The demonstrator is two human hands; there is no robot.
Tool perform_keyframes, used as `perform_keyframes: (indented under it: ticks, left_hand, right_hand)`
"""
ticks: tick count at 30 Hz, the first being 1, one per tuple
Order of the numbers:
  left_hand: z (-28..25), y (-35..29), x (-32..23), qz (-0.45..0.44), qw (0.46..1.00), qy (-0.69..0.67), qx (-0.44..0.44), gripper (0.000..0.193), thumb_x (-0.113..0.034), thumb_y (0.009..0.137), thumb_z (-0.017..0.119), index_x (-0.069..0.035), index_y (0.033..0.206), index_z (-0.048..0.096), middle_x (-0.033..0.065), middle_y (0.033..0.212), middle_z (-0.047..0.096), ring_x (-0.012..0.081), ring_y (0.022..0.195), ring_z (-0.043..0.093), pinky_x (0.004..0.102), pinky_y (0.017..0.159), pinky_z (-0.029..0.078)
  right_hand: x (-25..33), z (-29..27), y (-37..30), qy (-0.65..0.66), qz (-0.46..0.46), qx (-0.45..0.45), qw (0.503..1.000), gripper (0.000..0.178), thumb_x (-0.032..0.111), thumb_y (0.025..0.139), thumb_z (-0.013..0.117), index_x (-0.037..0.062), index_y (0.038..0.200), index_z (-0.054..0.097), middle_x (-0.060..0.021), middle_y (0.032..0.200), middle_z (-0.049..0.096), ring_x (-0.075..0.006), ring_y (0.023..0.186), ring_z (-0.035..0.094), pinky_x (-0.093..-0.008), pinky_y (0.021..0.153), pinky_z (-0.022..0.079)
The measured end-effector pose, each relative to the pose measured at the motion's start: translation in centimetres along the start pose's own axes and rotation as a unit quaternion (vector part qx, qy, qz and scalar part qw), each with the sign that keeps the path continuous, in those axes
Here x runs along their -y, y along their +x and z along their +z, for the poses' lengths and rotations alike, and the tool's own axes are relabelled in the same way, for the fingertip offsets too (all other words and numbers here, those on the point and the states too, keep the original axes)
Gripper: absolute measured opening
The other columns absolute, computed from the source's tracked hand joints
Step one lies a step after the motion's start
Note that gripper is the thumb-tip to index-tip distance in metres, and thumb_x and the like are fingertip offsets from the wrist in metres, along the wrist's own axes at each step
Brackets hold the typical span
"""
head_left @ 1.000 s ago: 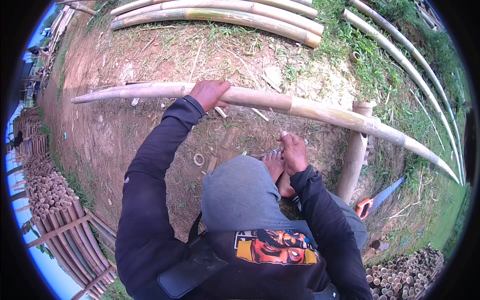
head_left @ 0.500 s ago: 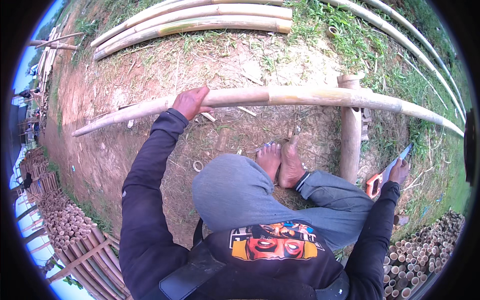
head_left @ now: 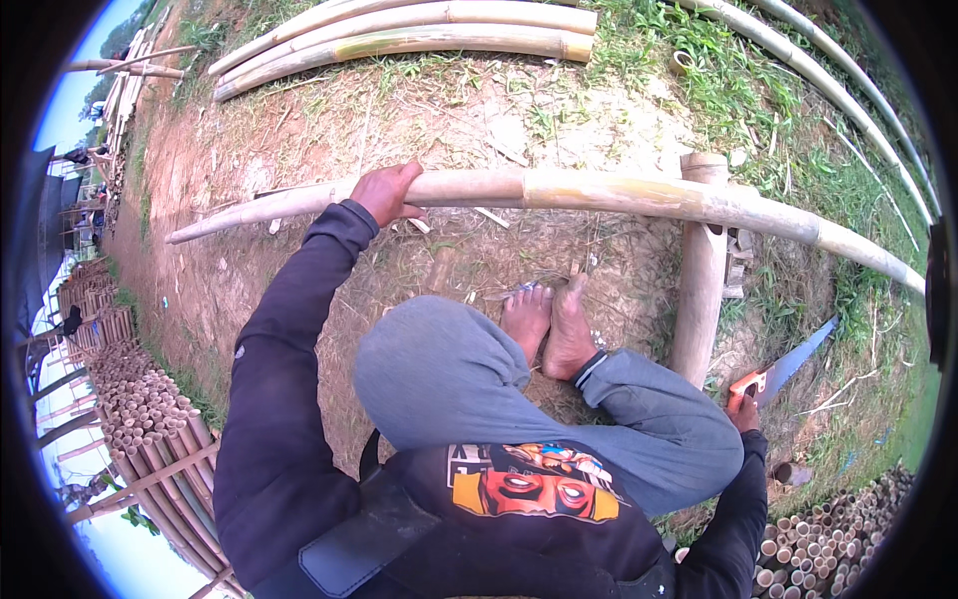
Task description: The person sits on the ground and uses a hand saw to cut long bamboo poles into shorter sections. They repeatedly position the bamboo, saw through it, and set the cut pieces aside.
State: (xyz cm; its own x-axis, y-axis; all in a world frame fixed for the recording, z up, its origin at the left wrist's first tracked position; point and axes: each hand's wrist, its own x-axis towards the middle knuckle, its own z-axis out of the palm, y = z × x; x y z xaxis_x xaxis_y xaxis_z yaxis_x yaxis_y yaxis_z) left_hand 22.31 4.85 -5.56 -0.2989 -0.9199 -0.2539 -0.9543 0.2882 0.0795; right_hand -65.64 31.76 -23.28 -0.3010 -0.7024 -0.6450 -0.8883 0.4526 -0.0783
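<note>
My left hand (head_left: 384,193) is wrapped over a long pale bamboo pole (head_left: 599,192), left of its middle. The pole lies crosswise in front of me, resting at an upright bamboo post (head_left: 699,290) on the right. Low at my right side, my right hand (head_left: 743,411) is closed on the orange handle of a hand saw (head_left: 788,365). Its toothed blade points forward and right, near the grass. Part of the right hand's fingers is hidden behind the handle.
My bare feet (head_left: 539,317) are on the dirt between pole and knees. Several long bamboo poles (head_left: 419,40) lie beyond; others (head_left: 828,95) curve at far right. Stacks of cut bamboo stand at left (head_left: 150,399) and lower right (head_left: 813,549). A short bamboo piece (head_left: 790,473) lies nearby.
My right hand has moved from beside the saw's blade back to its handle and closed on it. My left hand keeps its hold on the pole. The view has shifted slightly.
</note>
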Motion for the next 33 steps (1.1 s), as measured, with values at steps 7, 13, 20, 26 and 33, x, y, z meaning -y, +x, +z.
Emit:
perform_keyframes:
  ticks: [7, 13, 20, 26, 33]
  left_hand:
    - [0.3, 0.0, 0.0, -0.007, 1.0, 0.016, 0.0, 0.077, -0.048, 0.071, 0.095, -0.012, 0.129, 0.059, 0.0149, 0.106, 0.073, 0.0372, 0.099, 0.073, 0.0465, 0.084, 0.058]
    - [0.2, 0.0, 0.0, 0.02, 1.0, 0.006, -0.023, 0.077, -0.049, 0.073, 0.094, -0.012, 0.131, 0.059, 0.0182, 0.105, 0.073, 0.0393, 0.096, 0.073, 0.0477, 0.084, 0.059]
    - [0.3, 0.3, 0.0, -0.019, 1.0, 0.02, 0.013, 0.076, -0.049, 0.074, 0.094, -0.01, 0.129, 0.059, 0.0207, 0.103, 0.073, 0.0411, 0.095, 0.074, 0.0496, 0.084, 0.059]
    - [0.3, 0.2, 0.0, 0.009, 1.0, 0.021, -0.012, 0.068, -0.052, 0.076, 0.092, -0.011, 0.117, 0.055, 0.0184, 0.098, 0.073, 0.0417, 0.094, 0.073, 0.0514, 0.082, 0.057]
    - [0.0, 0.5, -0.1, -0.001, 0.999, 0.028, 0.015, 0.073, -0.054, 0.075, 0.092, -0.012, 0.121, 0.054, 0.0172, 0.097, 0.075, 0.0414, 0.094, 0.074, 0.052, 0.082, 0.058]
  right_hand:
    - [1.9, -2.0, 2.4, 0.328, 0.051, -0.043, 0.942, 0.058, 0.038, 0.088, 0.076, -0.0073, 0.12, 0.059, -0.0191, 0.103, 0.069, -0.0308, 0.097, 0.069, -0.0435, 0.083, 0.055]
    - [9.7, -12.3, -6.4, 0.623, 0.054, -0.238, 0.744, 0.033, 0.031, 0.098, 0.066, 0.001, 0.112, 0.063, -0.0041, 0.081, 0.058, -0.0145, 0.067, 0.056, -0.0303, 0.06, 0.047]
    - [35.4, -11.6, -20.3, 0.607, -0.202, -0.168, 0.75, 0.046, 0.044, 0.113, 0.056, -0.0002, 0.122, 0.065, 0.0018, 0.083, 0.059, -0.0048, 0.068, 0.05, -0.0219, 0.062, 0.04]
    - [50.5, -2.8, -22.2, 0.568, -0.28, 0.037, 0.773, 0.038, 0.036, 0.111, 0.059, 0.0001, 0.101, 0.067, -0.0026, 0.076, 0.064, -0.0106, 0.069, 0.06, -0.0309, 0.062, 0.049]
    - [51.5, -1.4, -22.7, 0.562, -0.28, 0.069, 0.775, 0.039, 0.036, 0.112, 0.054, 0.0008, 0.1, 0.067, -0.0009, 0.074, 0.062, -0.0102, 0.068, 0.06, -0.0304, 0.061, 0.048]
